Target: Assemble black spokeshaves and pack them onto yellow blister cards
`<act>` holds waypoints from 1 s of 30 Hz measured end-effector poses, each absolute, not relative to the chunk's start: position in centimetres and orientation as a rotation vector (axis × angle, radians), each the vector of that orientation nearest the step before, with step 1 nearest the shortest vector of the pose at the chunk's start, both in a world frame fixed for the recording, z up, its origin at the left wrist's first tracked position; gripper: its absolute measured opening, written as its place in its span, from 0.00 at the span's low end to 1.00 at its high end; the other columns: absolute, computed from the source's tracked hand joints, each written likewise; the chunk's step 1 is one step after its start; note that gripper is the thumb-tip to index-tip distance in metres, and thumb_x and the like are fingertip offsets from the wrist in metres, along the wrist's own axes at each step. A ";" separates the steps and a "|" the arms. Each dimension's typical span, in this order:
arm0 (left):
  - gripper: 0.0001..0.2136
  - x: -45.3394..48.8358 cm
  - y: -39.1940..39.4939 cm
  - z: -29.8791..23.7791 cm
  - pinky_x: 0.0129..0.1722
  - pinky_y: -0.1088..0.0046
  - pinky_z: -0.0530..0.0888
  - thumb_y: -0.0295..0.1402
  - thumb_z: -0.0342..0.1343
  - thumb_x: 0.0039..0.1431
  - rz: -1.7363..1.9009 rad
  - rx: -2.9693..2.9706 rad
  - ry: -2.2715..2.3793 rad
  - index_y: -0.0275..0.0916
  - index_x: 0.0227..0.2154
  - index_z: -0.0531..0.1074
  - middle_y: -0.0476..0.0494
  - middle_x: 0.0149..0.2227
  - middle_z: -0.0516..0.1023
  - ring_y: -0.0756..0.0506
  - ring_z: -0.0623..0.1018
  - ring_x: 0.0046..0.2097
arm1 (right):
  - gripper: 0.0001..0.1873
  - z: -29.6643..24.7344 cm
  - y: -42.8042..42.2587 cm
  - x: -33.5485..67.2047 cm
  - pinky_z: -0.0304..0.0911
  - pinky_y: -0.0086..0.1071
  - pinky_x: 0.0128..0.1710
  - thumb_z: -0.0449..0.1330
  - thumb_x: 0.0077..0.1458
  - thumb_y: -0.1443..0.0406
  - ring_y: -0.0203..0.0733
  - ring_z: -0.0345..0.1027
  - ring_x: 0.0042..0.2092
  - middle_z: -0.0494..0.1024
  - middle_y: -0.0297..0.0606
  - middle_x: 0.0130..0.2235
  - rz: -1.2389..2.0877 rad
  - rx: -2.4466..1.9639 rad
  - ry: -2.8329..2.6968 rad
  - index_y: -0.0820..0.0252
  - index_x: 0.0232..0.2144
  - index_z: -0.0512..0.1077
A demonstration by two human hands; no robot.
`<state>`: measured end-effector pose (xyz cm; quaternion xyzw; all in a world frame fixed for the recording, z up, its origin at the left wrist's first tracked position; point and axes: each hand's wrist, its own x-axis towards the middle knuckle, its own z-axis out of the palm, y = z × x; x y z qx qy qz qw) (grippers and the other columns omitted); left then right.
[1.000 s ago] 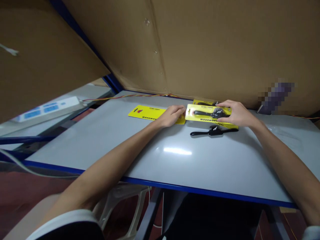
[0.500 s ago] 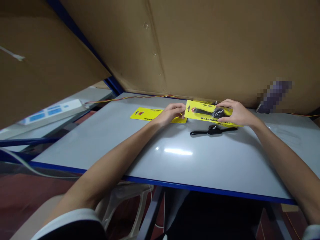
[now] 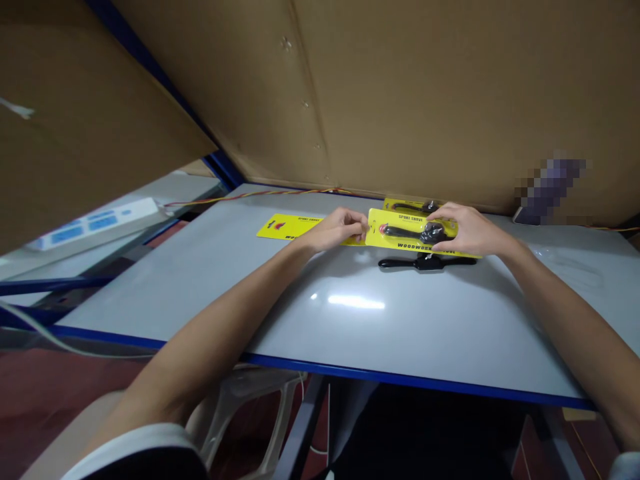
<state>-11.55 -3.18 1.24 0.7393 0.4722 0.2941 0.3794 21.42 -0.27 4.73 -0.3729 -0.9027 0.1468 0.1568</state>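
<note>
A packaged spokeshave [image 3: 400, 233], a black tool under clear plastic on a yellow card, is between my two hands. My right hand [image 3: 470, 230] grips its right part, thumb on the near side and fingers on the far side. At the card's left end, my left hand [image 3: 343, 229] has its fingers curled in against the edge. Under my left hand lies a flat yellow card [image 3: 285, 227], partly covered. A loose black spokeshave [image 3: 427, 263] rests on the table just in front of the package. Behind it lies another packaged spokeshave [image 3: 410, 205], partly hidden.
The grey table [image 3: 300, 320] has a blue front edge and backs onto a brown board wall [image 3: 425, 100]. A blurred-out upright object [image 3: 550, 190] leans at the back right. Clear plastic [image 3: 570, 263] lies to the right. A power strip [image 3: 100, 223] sits at left.
The held package has come down slightly toward me, so more of the package behind shows. My left fingers have curled in more at its left edge.
</note>
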 end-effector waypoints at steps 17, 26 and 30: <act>0.09 -25.5 -0.7 2.0 0.36 0.67 0.62 0.38 0.50 0.57 1.002 1.731 2.341 0.41 0.24 0.65 0.49 0.23 0.64 0.46 0.65 0.31 | 0.31 6.1 -2.9 21.5 0.72 0.49 0.44 0.66 0.49 0.43 0.58 0.79 0.45 0.84 0.46 0.47 0.524 -1.370 -2.709 0.54 0.48 0.77; 0.21 -26.7 -0.9 -0.5 0.61 0.47 0.65 0.43 0.55 0.61 0.842 1.802 2.575 0.33 0.50 0.76 0.31 0.53 0.75 0.28 0.69 0.60 | 0.36 9.9 -3.6 30.6 0.69 0.55 0.55 0.63 0.56 0.44 0.66 0.75 0.57 0.80 0.53 0.59 0.143 -1.814 -2.483 0.55 0.61 0.74; 0.28 -22.0 0.3 -1.1 0.66 0.45 0.64 0.46 0.43 0.70 0.569 2.226 2.275 0.35 0.64 0.71 0.26 0.66 0.71 0.26 0.67 0.68 | 0.33 7.7 -1.5 38.5 0.71 0.60 0.50 0.71 0.46 0.50 0.71 0.78 0.50 0.84 0.58 0.50 0.105 -2.161 -2.407 0.55 0.54 0.80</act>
